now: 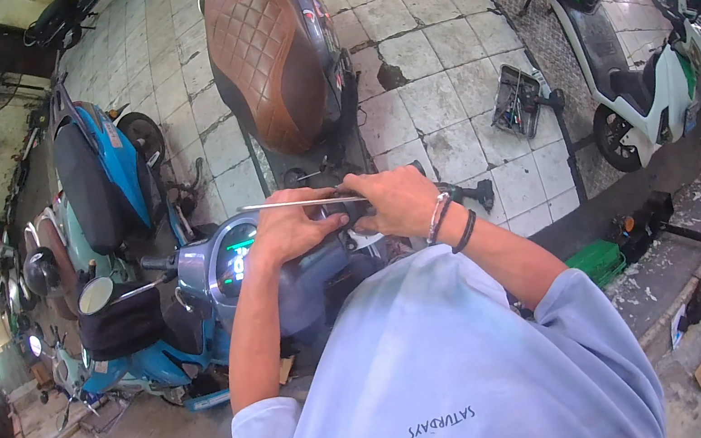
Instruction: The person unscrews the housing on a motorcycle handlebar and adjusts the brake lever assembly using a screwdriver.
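While both hands grip it above the scooter's dash (234, 265), the screwdriver (289, 204) lies level, shaft pointing left. Left hand (292, 226) and right hand (398, 200) have fingers clamped on its dark handle. Beyond them stands a brown seat (264, 49); a toolbox (517, 101) sits right.

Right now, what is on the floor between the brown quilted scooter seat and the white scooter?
In the head view, between the brown quilted scooter seat and the white scooter, an open tray of tools lies on cracked pale floor tiles.
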Demonstrator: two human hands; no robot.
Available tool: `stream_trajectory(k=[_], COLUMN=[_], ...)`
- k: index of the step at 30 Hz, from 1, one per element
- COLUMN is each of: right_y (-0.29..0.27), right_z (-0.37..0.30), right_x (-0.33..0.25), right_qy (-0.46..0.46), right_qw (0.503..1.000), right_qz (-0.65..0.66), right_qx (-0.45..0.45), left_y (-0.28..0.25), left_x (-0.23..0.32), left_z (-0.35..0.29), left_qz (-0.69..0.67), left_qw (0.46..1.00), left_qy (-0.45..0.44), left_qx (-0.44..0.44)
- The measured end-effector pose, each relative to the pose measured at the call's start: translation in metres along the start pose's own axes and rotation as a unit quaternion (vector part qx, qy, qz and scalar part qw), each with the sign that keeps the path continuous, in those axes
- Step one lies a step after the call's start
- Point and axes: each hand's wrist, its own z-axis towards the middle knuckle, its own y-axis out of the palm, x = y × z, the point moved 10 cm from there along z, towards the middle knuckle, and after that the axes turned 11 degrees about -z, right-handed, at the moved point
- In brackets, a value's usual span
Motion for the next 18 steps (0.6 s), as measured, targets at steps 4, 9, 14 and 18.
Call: stream_trajectory(k=[4,9,14,18], right_y=[0.008,0.008,0.009,0.009], right_z=[0.005,0.011,-0.015,-0.034], right_x=[0.010,0.006,-0.005,-0.013], right_qy=[-0.016,-0.041,-0.082,-0.147], right_qw=[1.000,0.998,0.994,0.967], right_qz=[0.004,-0.018,0.031,0.009], right_qx=[-0.024,-0.037,0.069,0.209], left_y=[0.001,0.004,0.002,0.000], left_x=[0.035,0.027,0.006,0.019], left_z=[-0.005,-0.004,0.000,-0.003], left_qz=[0.066,0.084,-0.021,-0.005], left_qw=[0.993,0.995,1.000,0.999], left_qy=[0.094,0.060,0.008,0.039], left_qx=[0.013,0.005,0.003,0.006])
